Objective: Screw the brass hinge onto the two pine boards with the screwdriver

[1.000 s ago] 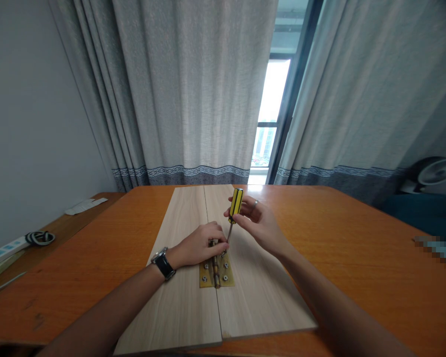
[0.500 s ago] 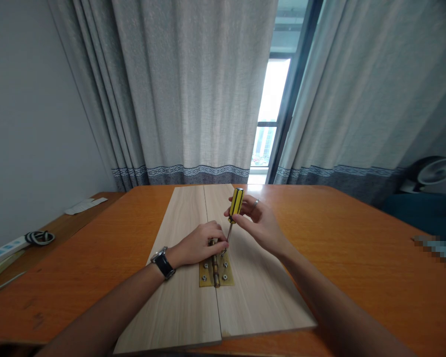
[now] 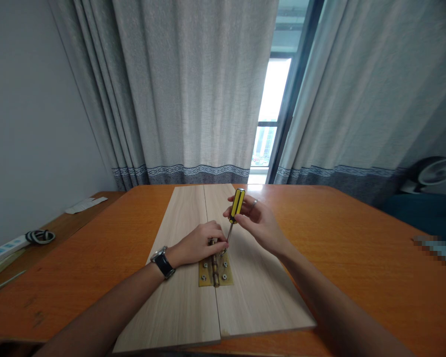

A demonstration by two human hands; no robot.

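Two pale wooden boards (image 3: 186,307) lie side by side on an orange table (image 3: 357,258), joined by a brass hinge (image 3: 215,271) with several screws. My right hand (image 3: 260,225) is closed round a yellow and black screwdriver (image 3: 236,206), held nearly upright with its tip at the hinge's far right corner. My left hand (image 3: 198,244), a black watch on its wrist, rests on the far end of the hinge with its fingers pinched at the screwdriver's tip. What those fingers pinch is too small to make out.
A white power strip with a coiled cable (image 3: 18,241) and a white paper (image 3: 85,204) lie on a lower side table at the left. Grey curtains (image 3: 193,89) and a window stand behind the table. A fan (image 3: 434,173) sits at the far right.
The screwdriver handle has turned slightly in my right hand. Both hands stay where they were.
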